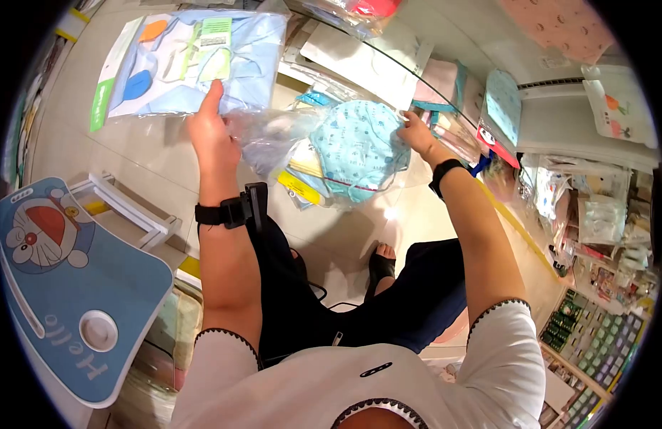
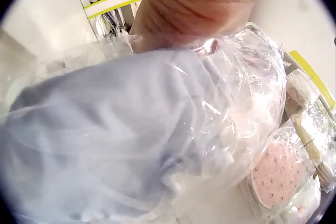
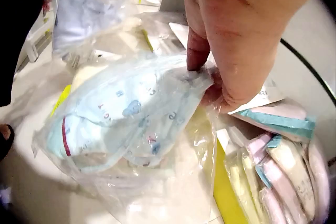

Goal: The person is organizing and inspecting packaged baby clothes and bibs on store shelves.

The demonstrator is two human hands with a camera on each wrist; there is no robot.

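aqua printed cloth in clear bag [image 1: 361, 146]: held up between the two hands, just left of the right hand [image 1: 419, 134], the nearer one, which i see pinching the bag's right edge, thumb and fingers nearly together. cloth looks roundish; no clear long axis. from the left hand [image 1: 213, 132] it lies to the right. that hand grips the near edge of the flat blue garment packet [image 1: 256, 79], thumb on top, other fingers hidden; packet runs left to right. outward: blue small table [image 1: 131, 286], near left; bagged goods [image 3: 289, 171], right.
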